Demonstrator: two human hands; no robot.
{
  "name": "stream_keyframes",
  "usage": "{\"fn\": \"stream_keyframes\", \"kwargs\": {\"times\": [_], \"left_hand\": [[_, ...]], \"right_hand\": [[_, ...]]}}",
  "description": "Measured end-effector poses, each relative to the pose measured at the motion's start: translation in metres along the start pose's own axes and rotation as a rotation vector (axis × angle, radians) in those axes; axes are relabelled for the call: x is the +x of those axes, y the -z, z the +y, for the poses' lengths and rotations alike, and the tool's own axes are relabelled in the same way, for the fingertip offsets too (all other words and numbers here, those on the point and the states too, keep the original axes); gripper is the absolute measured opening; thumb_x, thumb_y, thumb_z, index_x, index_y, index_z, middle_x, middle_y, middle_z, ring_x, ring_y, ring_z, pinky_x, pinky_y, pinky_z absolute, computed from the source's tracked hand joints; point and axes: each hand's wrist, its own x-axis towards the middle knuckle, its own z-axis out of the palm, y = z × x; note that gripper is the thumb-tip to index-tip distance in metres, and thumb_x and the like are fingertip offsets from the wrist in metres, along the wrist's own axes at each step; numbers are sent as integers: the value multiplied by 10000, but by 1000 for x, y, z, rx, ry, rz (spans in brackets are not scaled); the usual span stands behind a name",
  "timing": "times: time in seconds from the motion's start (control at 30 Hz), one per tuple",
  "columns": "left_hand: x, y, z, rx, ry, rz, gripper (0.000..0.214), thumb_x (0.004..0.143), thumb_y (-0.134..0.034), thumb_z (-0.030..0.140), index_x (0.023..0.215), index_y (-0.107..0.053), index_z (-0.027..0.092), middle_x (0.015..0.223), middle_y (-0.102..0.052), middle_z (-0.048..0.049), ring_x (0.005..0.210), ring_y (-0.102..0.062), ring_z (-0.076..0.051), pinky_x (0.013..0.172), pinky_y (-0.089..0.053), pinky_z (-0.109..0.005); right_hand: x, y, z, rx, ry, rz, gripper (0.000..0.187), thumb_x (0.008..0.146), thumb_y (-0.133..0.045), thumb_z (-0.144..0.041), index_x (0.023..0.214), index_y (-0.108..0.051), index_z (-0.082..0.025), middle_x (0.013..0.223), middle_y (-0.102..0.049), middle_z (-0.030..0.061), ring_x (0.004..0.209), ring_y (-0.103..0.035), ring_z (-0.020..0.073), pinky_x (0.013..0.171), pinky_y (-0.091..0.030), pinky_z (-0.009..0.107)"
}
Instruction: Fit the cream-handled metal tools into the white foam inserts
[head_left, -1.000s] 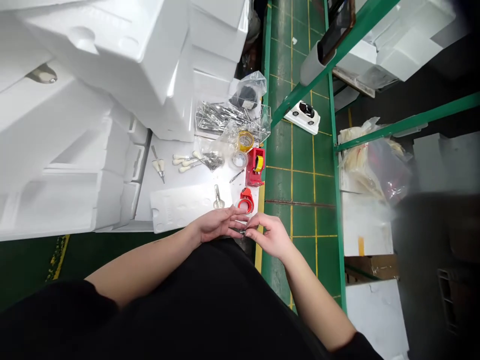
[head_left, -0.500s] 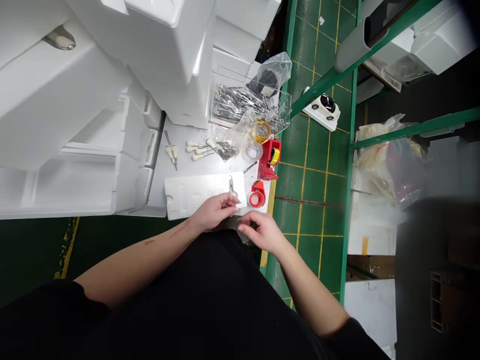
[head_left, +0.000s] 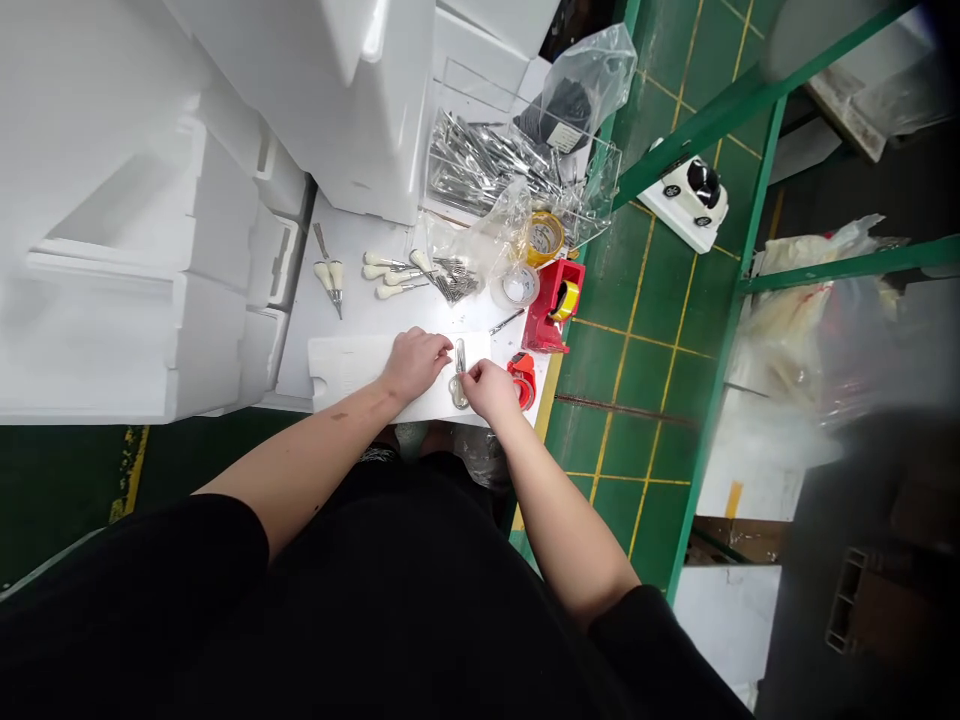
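My left hand [head_left: 411, 364] rests on a white foam sheet [head_left: 352, 365], its fingertips close beside a small steel tool with looped handles [head_left: 458, 375]. My right hand [head_left: 487, 390] lies just right of that tool, with its fingertips pressed on the shank. The hands partly hide the tool, so I cannot tell whether it is scissors or forceps. Just below the sheet, a crumpled clear plastic bag [head_left: 480, 458] sits against my body.
Large white foam blocks [head_left: 300, 100] rise at the left. Beyond the hands lie white-handled awls [head_left: 390, 275], a bagged bundle of steel tools [head_left: 487, 165], a red tape dispenser [head_left: 553, 305] and an orange-red tape roll [head_left: 522, 380]. A green floor with yellow lines [head_left: 645, 370] lies right.
Both hands have moved forward from near my body onto the foam sheet and now meet at the steel tool. The view has also shifted and turned slightly.
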Motion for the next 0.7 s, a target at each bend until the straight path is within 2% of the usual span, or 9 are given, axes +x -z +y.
{"fn": "stream_keyframes", "kwargs": {"times": [0.1, 0.2, 0.27, 0.33, 0.4, 0.43, 0.6, 0.7], "left_hand": [[-2, -5, -3, 100, -14, 119, 265, 888, -628, 305, 1113, -688, 179, 1164, -688, -121, 1115, -556, -333, 955, -432, -485], [-9, -6, -2, 167, -28, 212, 368, 887, -629, 327, 1215, -653, 160, 1396, -553, -156, 1271, -484, -345, 1042, -406, -484], [-18, -7, -1, 206, -176, 105, 456, 925, -567, 318, 1346, -575, 145, 1522, -454, -155, 1413, -374, -330, 1149, -313, -491], [-30, -12, -1, 267, -345, -111, 623, 925, -563, 334, 1490, -421, 109, 1618, -326, -164, 1513, -225, -311, 1229, -156, -506], [-40, -18, -2, 329, -403, -291, 807, 898, -604, 384, 1561, -272, 64, 1650, -233, -186, 1547, -128, -304, 1247, -25, -517], [-43, -21, -3, 353, -392, -335, 860, 888, -618, 406, 1572, -235, 53, 1654, -210, -192, 1551, -107, -302, 1246, 14, -520], [-45, -29, -8, 400, -368, -367, 877, 895, -599, 437, 1586, -209, 63, 1669, -132, -167, 1560, -27, -292, 1236, 92, -522], [-44, -28, -9, 400, -379, -362, 875, 903, -585, 450, 1589, -201, 68, 1673, -111, -151, 1561, -9, -284, 1231, 113, -522]], "right_hand": [[5, -5, 2, -11, -7, -17, 207, 874, -590, -415, 792, -611, -226, 788, -709, 22, 784, -631, 192, 650, -392, 276], [8, -6, 2, -45, -25, -36, 198, 874, -594, -412, 816, -621, -225, 809, -716, 30, 811, -642, 200, 674, -418, 278], [10, -5, -1, -68, -24, -45, 192, 881, -584, -401, 843, -632, -219, 842, -728, 45, 840, -654, 209, 695, -438, 284], [11, -1, -4, -97, -22, -62, 192, 889, -574, -382, 871, -646, -205, 890, -741, 73, 882, -669, 222, 723, -458, 291], [13, 4, -8, -125, -22, -97, 193, 891, -580, -362, 890, -660, -186, 918, -747, 105, 905, -685, 234, 746, -477, 298], [14, 7, -10, -131, -25, -137, 186, 886, -594, -347, 898, -664, -175, 904, -749, 115, 879, -695, 235, 743, -486, 301], [18, 20, -11, -108, -157, -464, 122, 827, -701, -233, 907, -664, -149, 674, -712, 78, 544, -659, 197, 597, -506, 303], [15, 23, -1, -143, -208, -483, 152, 812, -730, -218, 923, -653, -149, 663, -706, 77, 536, -644, 191, 592, -505, 302]]}}
